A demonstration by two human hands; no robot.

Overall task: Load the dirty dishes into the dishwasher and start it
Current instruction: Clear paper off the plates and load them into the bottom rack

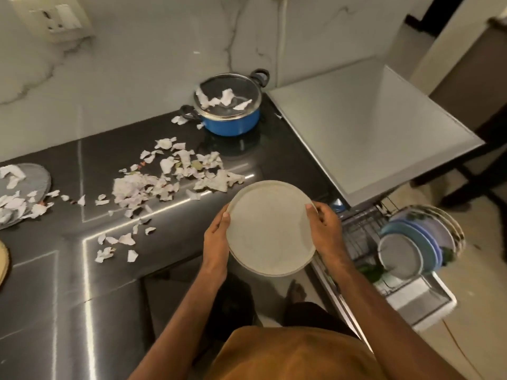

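Gripping the plate (270, 229) by opposite rims, thumbs on top, left hand (216, 239) and right hand (325, 229) steady it over the surface (68, 270) edge, likely bound for the rack (356, 234) alongside

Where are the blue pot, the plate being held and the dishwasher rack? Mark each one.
blue pot (233, 125): head view, on its blue side wall.
held plate (270, 229): head view, on the middle of its upper face.
dishwasher rack (359, 234): head view, on its bare wire grid.
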